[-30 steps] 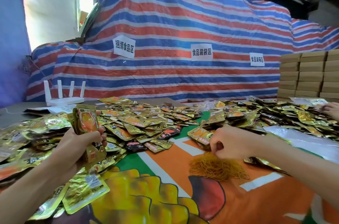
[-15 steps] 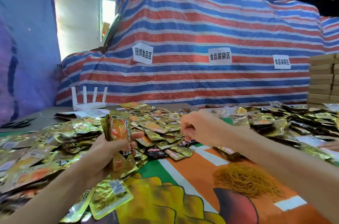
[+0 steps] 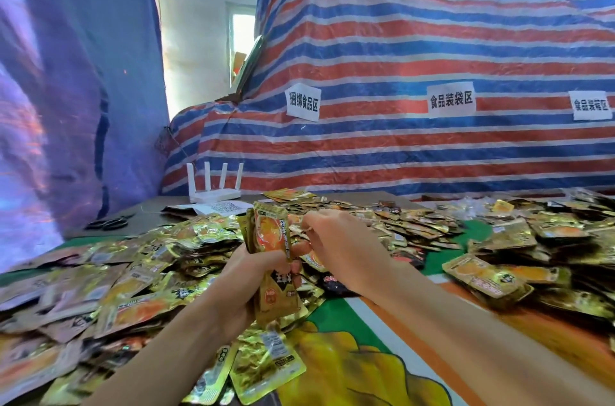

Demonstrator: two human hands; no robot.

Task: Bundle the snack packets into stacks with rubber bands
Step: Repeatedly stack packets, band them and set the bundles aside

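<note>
My left hand (image 3: 239, 286) grips an upright stack of gold snack packets (image 3: 271, 239) around its middle, above the table. My right hand (image 3: 342, 252) is right beside the stack, its curled fingertips pinched at the stack's right edge on a thin rubber band that barely shows. Loose gold packets (image 3: 133, 272) lie heaped to the left and behind, and another heap (image 3: 532, 256) lies to the right. The pile of rubber bands is out of sight behind my right forearm.
The table wears a printed orange, green and yellow cover (image 3: 349, 372). A white router (image 3: 213, 186) and black scissors (image 3: 108, 222) sit at the far left. A striped tarp (image 3: 399, 73) with paper signs rises behind the table.
My right hand left the rubber band pile and moved left and up to the stack in my left hand. The view turned left and rose.
</note>
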